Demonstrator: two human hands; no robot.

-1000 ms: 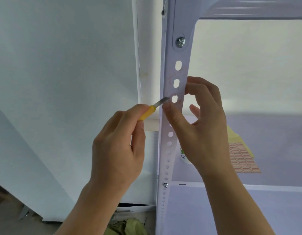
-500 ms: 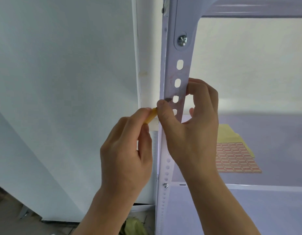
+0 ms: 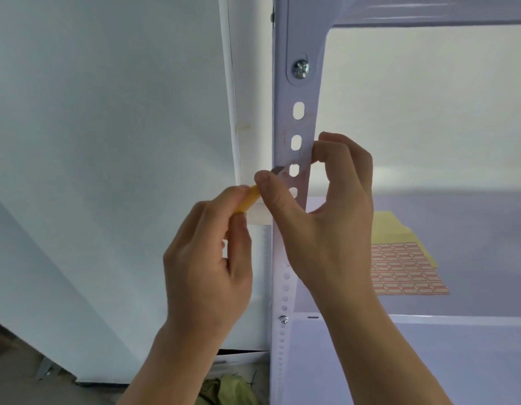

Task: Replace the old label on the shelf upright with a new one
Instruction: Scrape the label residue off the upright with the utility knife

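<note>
I see the white shelf upright [image 3: 298, 124] standing vertical at centre view, with oval slots along its face and a screw [image 3: 300, 68] at its top bracket. Faint reddish marks lie on the face round the slots; I cannot make out the old label as a distinct piece.

My left hand [image 3: 206, 267] grips the yellow handle of a craft knife [image 3: 251, 199] between thumb and curled fingers. The blade [image 3: 278, 170] points up and to the right, its tip touching the left edge of the upright beside the third slot from the top.

My right hand [image 3: 326, 229] holds the upright: the thumb presses the left edge just below the blade, and the fingers curl round the right edge at the second and third slots.

On the shelf board [image 3: 428, 340] behind the right hand lies a sheet of red-bordered labels [image 3: 399, 268], flat, partly overlapping yellow backing sheets [image 3: 389, 226]. A white wall panel [image 3: 107, 141] fills the left side.
</note>
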